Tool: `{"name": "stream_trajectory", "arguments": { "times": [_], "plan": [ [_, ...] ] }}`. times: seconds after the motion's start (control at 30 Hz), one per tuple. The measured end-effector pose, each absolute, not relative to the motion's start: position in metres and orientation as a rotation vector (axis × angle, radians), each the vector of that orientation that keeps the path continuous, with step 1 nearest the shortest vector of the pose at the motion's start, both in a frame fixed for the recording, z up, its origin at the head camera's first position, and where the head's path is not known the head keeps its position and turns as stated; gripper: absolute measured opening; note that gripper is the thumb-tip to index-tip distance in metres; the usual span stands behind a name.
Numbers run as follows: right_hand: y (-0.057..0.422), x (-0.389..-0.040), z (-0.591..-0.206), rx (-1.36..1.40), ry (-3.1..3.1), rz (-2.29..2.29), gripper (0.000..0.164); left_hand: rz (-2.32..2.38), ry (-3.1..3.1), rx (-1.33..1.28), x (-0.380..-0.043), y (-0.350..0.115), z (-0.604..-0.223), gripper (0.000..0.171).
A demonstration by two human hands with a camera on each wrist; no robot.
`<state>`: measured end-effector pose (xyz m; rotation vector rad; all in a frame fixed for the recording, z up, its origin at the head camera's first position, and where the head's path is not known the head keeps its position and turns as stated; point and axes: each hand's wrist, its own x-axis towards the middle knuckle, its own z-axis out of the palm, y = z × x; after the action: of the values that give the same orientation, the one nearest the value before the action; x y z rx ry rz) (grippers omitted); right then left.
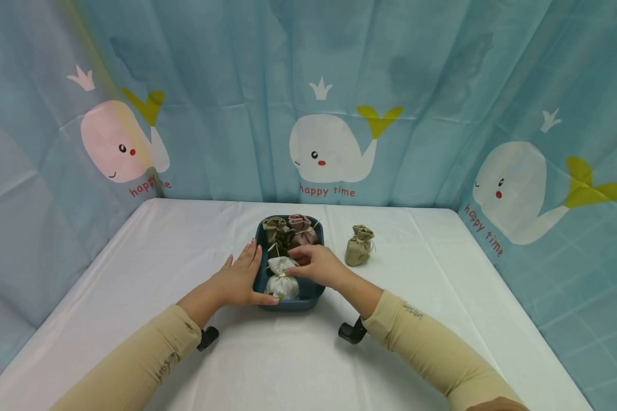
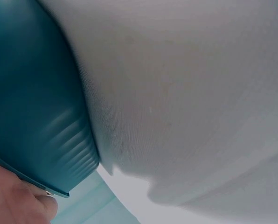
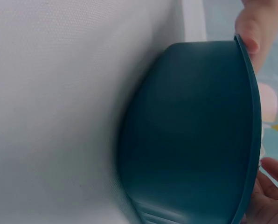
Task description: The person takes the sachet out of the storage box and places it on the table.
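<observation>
My left hand spreads along the near-left edge of a blue plastic bin, thumb over the front rim, while my right hand reaches over the right side, thumb against the neck of a white drawstring pouch standing at the bin's near end; I cannot tell whether my fingers pinch it. Dark olive and mauve pouches crowd the far end. A khaki pouch stands outside, to the right, on white cloth.
</observation>
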<state>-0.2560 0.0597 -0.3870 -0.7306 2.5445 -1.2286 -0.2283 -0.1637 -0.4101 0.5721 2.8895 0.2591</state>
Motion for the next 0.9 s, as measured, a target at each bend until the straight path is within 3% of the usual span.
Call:
{"name": "stream_trajectory", "arguments": {
  "times": [0.5,0.9],
  "plan": [
    [0.0546,-0.2544,-0.3907,-0.735,2.448,-1.285,0.041,0.28,2.889,0.567,-0.2259,-0.1642,-0.4097,0.131],
    [0.0519,-0.2491,-0.3884,-0.85,2.494,-1.095,0.026,0.265,2.908,0.595,-0.2267,-0.1651,-0.4107,0.132]
  ]
}}
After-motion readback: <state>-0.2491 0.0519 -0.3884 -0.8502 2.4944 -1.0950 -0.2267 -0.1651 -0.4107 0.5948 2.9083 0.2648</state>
